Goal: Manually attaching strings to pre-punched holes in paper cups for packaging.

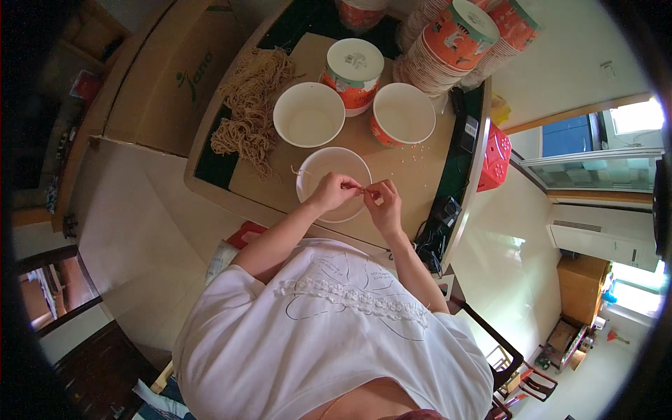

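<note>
My left hand (334, 192) and my right hand (383, 206) meet fingertip to fingertip above a white paper tub (323, 162) near the table's front edge. Both are closed in a pinch, and what lies between the fingertips is too small to make out. A short piece of tan cord (299, 170) shows at the tub's left rim. Behind it stand two more upright tubs, one on the left (309, 114) and one on the right (406, 114). Farther back sits an upside-down orange-red tub (353, 73). A tangled heap of tan cords (253, 98) lies at the left.
A cardboard sheet (276, 190) covers the table's middle. Small pale bits (413, 155) are scattered on its right side. Stacked tubs (448, 49) rise at the back right. Dark cables and a device (441, 220) lie along the right edge, beside a red stool (495, 157). A large carton (164, 84) stands left.
</note>
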Demonstrator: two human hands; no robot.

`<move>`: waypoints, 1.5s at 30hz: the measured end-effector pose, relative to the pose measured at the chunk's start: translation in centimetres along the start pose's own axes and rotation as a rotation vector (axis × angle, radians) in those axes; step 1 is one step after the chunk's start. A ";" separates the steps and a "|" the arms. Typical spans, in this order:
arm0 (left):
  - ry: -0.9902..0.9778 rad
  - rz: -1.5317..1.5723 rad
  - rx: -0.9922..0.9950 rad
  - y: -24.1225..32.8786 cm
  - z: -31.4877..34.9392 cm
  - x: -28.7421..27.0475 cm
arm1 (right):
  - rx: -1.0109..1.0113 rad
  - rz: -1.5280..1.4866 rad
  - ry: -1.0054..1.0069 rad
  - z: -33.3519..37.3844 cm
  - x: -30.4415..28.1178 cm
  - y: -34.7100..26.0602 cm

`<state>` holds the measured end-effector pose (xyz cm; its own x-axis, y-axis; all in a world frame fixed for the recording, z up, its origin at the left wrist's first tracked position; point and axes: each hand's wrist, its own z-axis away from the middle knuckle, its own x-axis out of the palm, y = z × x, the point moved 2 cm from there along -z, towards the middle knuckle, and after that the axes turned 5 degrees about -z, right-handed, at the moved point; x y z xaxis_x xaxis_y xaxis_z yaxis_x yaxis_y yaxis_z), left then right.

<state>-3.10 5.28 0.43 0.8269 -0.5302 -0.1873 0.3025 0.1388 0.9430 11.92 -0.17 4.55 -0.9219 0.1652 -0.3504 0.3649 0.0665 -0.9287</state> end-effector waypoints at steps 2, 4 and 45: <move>-0.004 -0.067 0.012 0.1 0.0 0.0 | -0.022 0.044 -0.003 0.0 -0.1 0.0; -0.005 -0.135 0.024 0.5 0.2 -0.1 | -0.031 0.051 -0.006 0.0 -0.1 -0.1; 0.215 0.047 0.037 0.0 0.1 -1.2 | -0.019 0.135 -0.036 0.3 -0.2 0.0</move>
<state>-4.10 5.82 0.72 0.9230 -0.3328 -0.1930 0.2466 0.1265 0.9608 12.09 -0.51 4.59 -0.8684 0.1383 -0.4761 0.4877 0.0650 -0.8706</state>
